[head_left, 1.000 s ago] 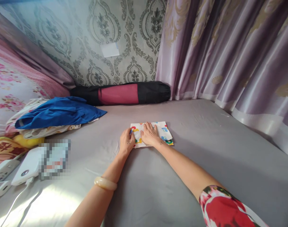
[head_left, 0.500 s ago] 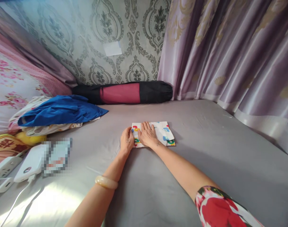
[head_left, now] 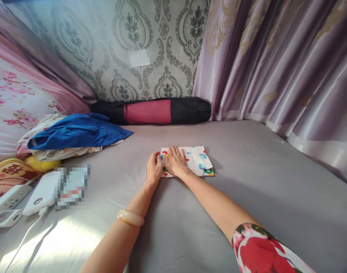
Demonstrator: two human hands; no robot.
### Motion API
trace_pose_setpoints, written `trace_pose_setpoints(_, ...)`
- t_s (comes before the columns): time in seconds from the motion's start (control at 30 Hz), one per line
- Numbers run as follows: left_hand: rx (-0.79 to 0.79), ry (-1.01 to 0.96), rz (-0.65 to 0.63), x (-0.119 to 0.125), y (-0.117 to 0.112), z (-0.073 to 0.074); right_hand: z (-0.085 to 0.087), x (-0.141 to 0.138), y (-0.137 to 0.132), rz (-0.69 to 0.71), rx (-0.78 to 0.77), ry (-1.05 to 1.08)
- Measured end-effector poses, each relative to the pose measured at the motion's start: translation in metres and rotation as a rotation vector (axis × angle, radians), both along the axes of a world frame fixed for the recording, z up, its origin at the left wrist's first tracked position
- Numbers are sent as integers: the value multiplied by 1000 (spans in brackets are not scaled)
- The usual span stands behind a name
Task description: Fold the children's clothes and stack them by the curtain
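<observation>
A small white cloth (head_left: 195, 156), printed with colourful figures, lies folded into a rectangle on the grey bed sheet. Its layers do not quite line up at the right end, where a lower fold sticks out. My right hand (head_left: 175, 162) lies flat on the left part of the cloth, palm down with the fingers stretched forward. At the left edge, my left hand (head_left: 154, 167) has its fingers curled against the cloth; its fingertips are partly hidden. The two hands are almost touching.
A black and dark-pink long bag (head_left: 147, 112) lies along the wall. To the left are blue clothing (head_left: 79, 131) on a pile, a yellow plush item (head_left: 45, 163), a white power bank (head_left: 44, 193) with a cable, a power strip (head_left: 11, 199) and a blurred-out object (head_left: 73, 185). Curtains (head_left: 247, 76) hang at right.
My right hand has slid slightly left over the cloth, toward my left hand, uncovering more of the print. The left hand stays at the left edge. The view has shifted a little.
</observation>
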State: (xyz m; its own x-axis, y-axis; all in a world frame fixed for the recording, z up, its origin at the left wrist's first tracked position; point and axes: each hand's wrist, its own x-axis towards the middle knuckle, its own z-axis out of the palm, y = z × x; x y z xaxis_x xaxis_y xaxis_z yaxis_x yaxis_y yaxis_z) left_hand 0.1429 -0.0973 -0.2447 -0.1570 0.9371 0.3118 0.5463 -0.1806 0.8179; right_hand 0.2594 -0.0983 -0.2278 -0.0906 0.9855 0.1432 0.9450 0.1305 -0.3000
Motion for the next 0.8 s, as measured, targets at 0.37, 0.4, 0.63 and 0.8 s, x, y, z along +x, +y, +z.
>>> trace_pose_setpoints(0.37,7,-440,125,-9,11,-10,5,-22,-4,69,-52,11)
trace_pose_setpoints(0.4,4,-456,120,-9,11,-11,4,-23,-4,66,-57,18)
trace_pose_setpoints(0.63,38,-320,69,-6,8,-9,5,-19,-2,101,-93,36)
trace_pose_setpoints(0.8,15,-22,-71,-1,2,-4,17,4,-4,117,-36,37)
